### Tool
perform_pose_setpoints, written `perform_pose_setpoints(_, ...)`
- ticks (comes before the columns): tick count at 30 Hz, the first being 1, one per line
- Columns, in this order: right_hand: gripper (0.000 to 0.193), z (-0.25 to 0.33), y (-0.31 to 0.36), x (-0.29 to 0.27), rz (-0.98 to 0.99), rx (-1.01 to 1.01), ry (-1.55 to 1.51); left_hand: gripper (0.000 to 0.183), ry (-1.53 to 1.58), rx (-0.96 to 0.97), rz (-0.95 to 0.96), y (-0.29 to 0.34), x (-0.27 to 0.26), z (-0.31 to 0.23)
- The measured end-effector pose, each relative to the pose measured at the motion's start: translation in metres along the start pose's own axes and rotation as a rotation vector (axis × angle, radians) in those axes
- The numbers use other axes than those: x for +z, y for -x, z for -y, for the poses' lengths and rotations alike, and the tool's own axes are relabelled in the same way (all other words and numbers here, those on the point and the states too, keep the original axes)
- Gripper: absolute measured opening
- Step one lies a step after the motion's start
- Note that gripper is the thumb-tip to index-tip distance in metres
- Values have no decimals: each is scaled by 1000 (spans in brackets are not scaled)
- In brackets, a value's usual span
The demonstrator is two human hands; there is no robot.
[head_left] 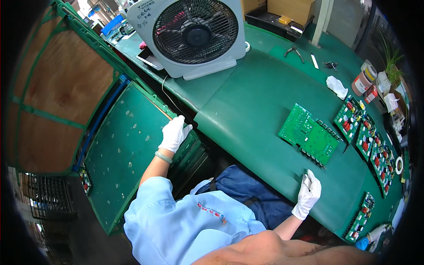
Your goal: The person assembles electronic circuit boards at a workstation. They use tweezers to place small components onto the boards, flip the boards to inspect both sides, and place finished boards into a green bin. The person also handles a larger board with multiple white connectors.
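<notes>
My left hand (174,134), in a white glove with a pale green bangle at the wrist, is closed at the near rim of a green cart top (128,132). Its fingers curl at that rim; their undersides are hidden. Over the front edge of the green worktable (247,115) hangs my right hand (308,194), also white-gloved, its fingers loosely bent and slightly apart with nothing seen in them. Beyond it, not touched, a green circuit board (309,134) lies with its solder side up and connectors along two edges.
Several populated circuit boards (365,139) overlap at the right; another board (360,217) lies nearer. A grey box fan (196,37) stands at the back left. Pliers (294,54), a crumpled white cloth (337,87) and a capped bottle (363,81) are farther back. One small board (86,179) sits beside the cart.
</notes>
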State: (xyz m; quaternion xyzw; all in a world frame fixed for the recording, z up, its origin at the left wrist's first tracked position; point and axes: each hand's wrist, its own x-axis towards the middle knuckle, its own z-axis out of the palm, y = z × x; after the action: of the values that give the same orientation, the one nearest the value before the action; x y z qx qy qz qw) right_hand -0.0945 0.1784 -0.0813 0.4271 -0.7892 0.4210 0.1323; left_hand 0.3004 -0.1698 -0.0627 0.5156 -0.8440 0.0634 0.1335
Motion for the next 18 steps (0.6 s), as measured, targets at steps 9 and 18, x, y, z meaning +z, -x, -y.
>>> perform_pose_setpoints(9,19,18,-24,-18,179,231,213,34,-3,-59,0,8,-4,-51)
perform_pose_setpoints(18,16,-8,-1,-6,-86,79,114,40,97,-232,172,9,-13,-21)
